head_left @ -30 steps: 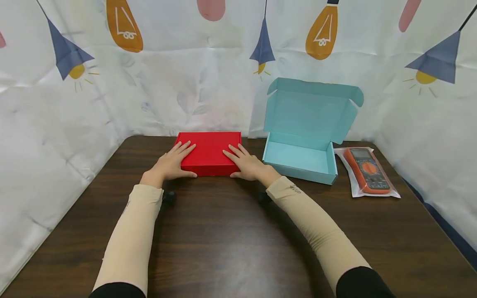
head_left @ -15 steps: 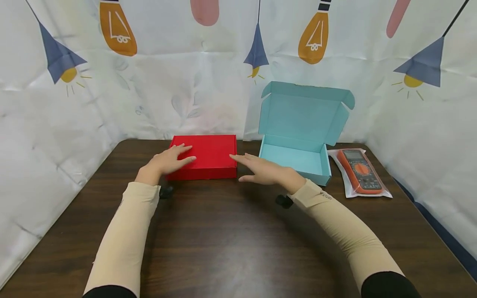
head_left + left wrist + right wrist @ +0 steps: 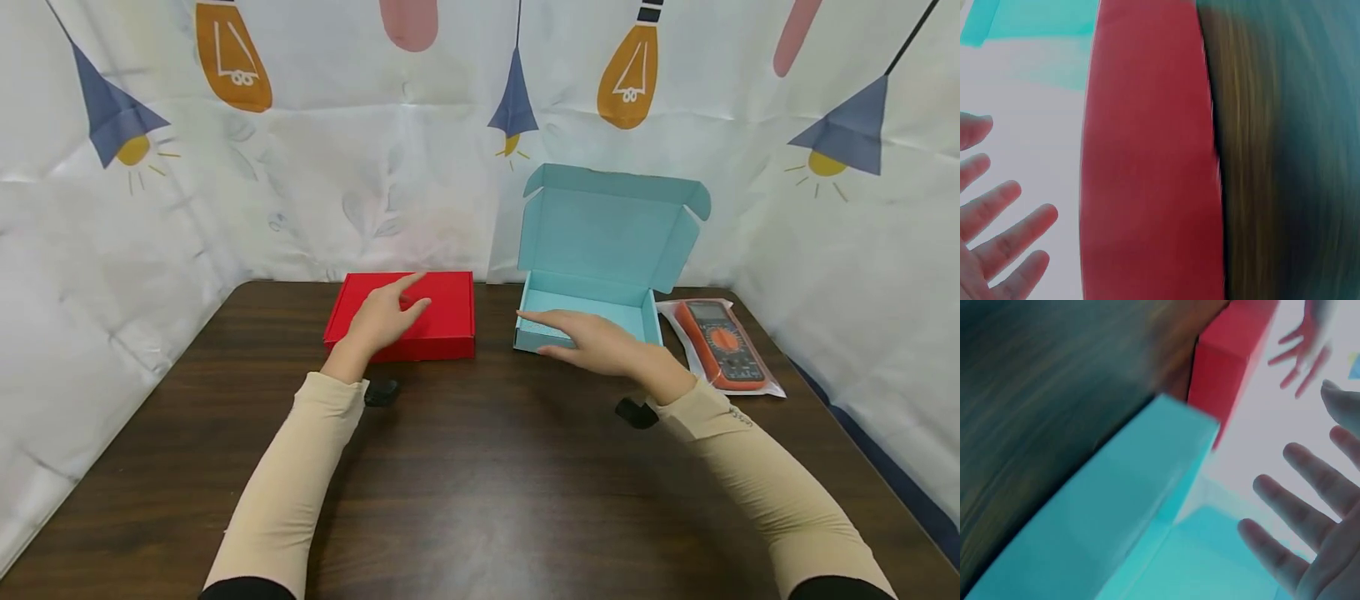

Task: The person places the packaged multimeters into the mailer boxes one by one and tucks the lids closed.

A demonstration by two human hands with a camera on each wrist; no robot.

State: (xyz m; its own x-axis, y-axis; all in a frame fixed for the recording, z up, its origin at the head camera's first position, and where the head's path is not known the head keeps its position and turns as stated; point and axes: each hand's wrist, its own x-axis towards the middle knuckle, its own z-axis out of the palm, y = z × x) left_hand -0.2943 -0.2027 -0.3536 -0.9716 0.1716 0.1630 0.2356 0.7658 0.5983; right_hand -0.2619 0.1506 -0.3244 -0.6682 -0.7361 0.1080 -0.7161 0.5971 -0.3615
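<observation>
A closed red cardboard box (image 3: 446, 321) lies toward the back of the table. Over its left half hovers my left hand (image 3: 378, 321), fingers extended and holding nothing; the left wrist view shows the fingers (image 3: 1016, 231) spread above the red front side (image 3: 1150, 162). To the right stands a light-blue cardboard box (image 3: 611, 229) with its lid raised and nothing visible inside. My right hand (image 3: 592, 340), also holding nothing, is in front of that box and overlaps its front wall. Its fingers (image 3: 1291, 506) are spread apart in the right wrist view, near the blue front wall (image 3: 1110, 500).
An orange-and-black multimeter (image 3: 723, 343) in a clear plastic bag lies right of the blue box. The dark wooden table (image 3: 480, 483) extends toward me. Behind it hangs a white cloth (image 3: 315, 183) printed with lamps and bulbs.
Both hands have lifted off the red box. The right hand has moved right to the blue box; the left has shifted slightly right above the red lid. The boxes keep their places.
</observation>
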